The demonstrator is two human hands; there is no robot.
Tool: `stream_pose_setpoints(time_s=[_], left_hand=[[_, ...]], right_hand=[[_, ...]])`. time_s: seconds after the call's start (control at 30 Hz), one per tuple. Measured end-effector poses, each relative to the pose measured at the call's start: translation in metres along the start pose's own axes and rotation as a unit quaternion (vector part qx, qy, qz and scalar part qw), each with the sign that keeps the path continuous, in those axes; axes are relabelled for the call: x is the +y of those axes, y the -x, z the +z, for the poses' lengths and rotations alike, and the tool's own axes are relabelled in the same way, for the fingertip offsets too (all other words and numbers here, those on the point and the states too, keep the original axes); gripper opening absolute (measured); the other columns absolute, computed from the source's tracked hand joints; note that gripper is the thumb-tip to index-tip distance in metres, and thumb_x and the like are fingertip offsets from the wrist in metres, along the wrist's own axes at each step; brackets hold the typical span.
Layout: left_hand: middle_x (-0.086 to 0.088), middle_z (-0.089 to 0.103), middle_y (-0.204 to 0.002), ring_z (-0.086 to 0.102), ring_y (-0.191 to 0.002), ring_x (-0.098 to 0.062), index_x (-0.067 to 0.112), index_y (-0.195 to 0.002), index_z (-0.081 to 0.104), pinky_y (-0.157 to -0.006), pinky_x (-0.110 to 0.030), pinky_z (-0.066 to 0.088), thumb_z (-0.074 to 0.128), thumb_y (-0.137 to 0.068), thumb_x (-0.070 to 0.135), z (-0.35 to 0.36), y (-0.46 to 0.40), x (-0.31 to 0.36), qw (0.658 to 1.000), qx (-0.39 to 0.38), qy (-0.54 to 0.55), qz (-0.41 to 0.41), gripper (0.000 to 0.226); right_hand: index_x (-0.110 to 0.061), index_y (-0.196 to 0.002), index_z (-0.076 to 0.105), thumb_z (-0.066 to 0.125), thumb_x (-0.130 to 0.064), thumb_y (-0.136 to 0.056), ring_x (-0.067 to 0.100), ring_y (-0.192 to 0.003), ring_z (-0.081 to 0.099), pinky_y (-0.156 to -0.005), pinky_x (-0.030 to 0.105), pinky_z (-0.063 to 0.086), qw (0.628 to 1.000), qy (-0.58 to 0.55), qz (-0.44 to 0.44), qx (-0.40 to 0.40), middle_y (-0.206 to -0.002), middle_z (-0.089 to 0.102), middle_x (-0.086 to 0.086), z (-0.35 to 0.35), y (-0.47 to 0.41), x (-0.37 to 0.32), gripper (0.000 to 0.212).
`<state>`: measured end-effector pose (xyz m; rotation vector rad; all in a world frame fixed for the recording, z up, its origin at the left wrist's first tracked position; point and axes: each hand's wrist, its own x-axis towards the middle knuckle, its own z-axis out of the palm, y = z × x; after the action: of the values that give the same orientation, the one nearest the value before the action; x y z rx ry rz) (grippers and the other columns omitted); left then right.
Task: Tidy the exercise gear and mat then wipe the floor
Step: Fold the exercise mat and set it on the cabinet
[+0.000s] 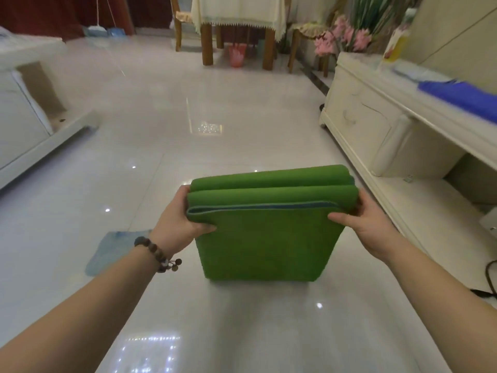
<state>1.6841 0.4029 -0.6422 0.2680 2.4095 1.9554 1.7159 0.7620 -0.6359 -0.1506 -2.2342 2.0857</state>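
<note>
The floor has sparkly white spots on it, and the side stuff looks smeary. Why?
In the head view, the spots are glare: the glossy tiled floor mirrors ceiling lights. The blue cloth on the cabinet is smeared by motion blur, and the wide-angle lens bends the edges. The folded green mat held by both hands stays fairly sharp.

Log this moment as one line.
left hand: grips mat | right hand: grips mat | green mat: folded, held upright | blue cloth: on floor
</note>
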Motion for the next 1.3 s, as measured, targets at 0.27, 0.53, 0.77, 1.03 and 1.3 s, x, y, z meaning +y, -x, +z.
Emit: stream_pose_setpoints(time_s=[0.27, 0.53, 0.77, 1.03, 1.3], left_hand=[[0.016, 0.021, -0.145, 0.046, -0.121, -0.013, 0.061, -0.132, 0.017, -0.090, -0.030, 0.050, 0.089, -0.054, 0.023, -0.010, -0.003, -0.006, 0.989, -0.067, -0.129, 0.040, 0.113], [0.009, 0.055, -0.108, 0.060, -0.094, -0.009, 0.041, -0.110, 0.036, -0.070, -0.022, 0.052, 0.086, -0.064, 0.006, -0.004, -0.002, -0.011, 0.988, -0.049, -0.134, 0.062, 0.077], [0.009, 0.061, -0.105, 0.059, -0.089, 0.004, 0.037, -0.112, 0.044, -0.069, -0.016, 0.051, 0.087, -0.064, 0.009, -0.007, 0.000, -0.013, 0.985, -0.056, -0.148, 0.062, 0.071], [0.018, 0.056, -0.114, 0.055, -0.104, 0.005, 0.040, -0.123, 0.039, -0.086, -0.024, 0.051, 0.091, -0.059, 0.020, -0.003, 0.002, -0.006, 0.990, -0.042, -0.116, 0.069, 0.084], [0.015, 0.039, -0.142, 0.045, -0.127, -0.004, 0.037, -0.147, 0.020, -0.102, -0.030, 0.045, 0.082, -0.047, 0.063, -0.004, -0.010, 0.048, 0.963, -0.143, -0.194, 0.124, 0.120]], right_hand=[[-0.020, -0.117, 0.052, 0.074, 0.003, -0.074, 0.021, -0.113, 0.058, -0.098, 0.040, 0.048, 0.996, 0.089, 0.010, -0.026, -0.116, 0.063, 0.004, -0.006, 0.008, 0.006, 0.054], [-0.038, -0.147, -0.015, 0.079, -0.058, -0.061, 0.015, -0.146, -0.008, -0.119, 0.049, 0.003, 0.835, 0.535, -0.129, 0.003, -0.159, -0.009, -0.006, 0.024, 0.016, -0.037, 0.129], [-0.029, -0.150, -0.006, 0.070, -0.069, -0.063, 0.025, -0.146, 0.006, -0.115, 0.060, -0.003, 0.661, 0.717, -0.157, -0.158, -0.157, 0.012, 0.002, 0.087, -0.010, -0.058, 0.123], [-0.032, -0.119, 0.045, 0.072, -0.050, -0.073, 0.016, -0.096, 0.051, -0.086, 0.035, 0.038, 0.722, 0.649, -0.218, -0.094, -0.102, 0.055, -0.011, 0.086, -0.014, -0.053, 0.056], [-0.036, -0.100, 0.059, 0.085, -0.015, -0.064, 0.008, -0.086, 0.064, -0.074, 0.029, 0.050, 0.963, 0.256, -0.060, -0.055, -0.093, 0.066, -0.012, 0.030, 0.013, -0.061, 0.049]])
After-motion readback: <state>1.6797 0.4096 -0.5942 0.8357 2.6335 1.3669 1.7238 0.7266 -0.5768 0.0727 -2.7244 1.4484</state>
